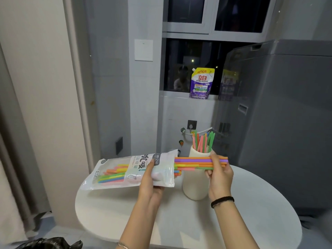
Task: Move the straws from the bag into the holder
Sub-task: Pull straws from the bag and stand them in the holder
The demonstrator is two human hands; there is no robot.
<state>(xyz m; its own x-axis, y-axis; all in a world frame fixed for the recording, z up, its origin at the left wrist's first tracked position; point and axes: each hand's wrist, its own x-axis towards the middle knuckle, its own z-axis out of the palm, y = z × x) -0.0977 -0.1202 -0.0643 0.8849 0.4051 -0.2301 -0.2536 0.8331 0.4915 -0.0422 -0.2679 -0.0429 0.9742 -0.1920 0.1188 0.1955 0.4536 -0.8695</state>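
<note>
My left hand [150,178] grips a printed plastic straw bag [115,170], held level above the round white table [251,221] with its open mouth pointing right. A bundle of coloured straws [194,163] sticks halfway out of that mouth. My right hand [220,174] pinches the free ends of this bundle. Behind the bundle stands a cream cylindrical holder [195,187] on the table. Several pink, green and orange straws [203,141] stand upright in it. More straws remain inside the bag.
A grey washing machine [280,123] stands right of the table. A purple detergent pouch [202,83] sits on the window sill behind. A curtain and wall are at the left, and a black bag [48,244] lies on the floor.
</note>
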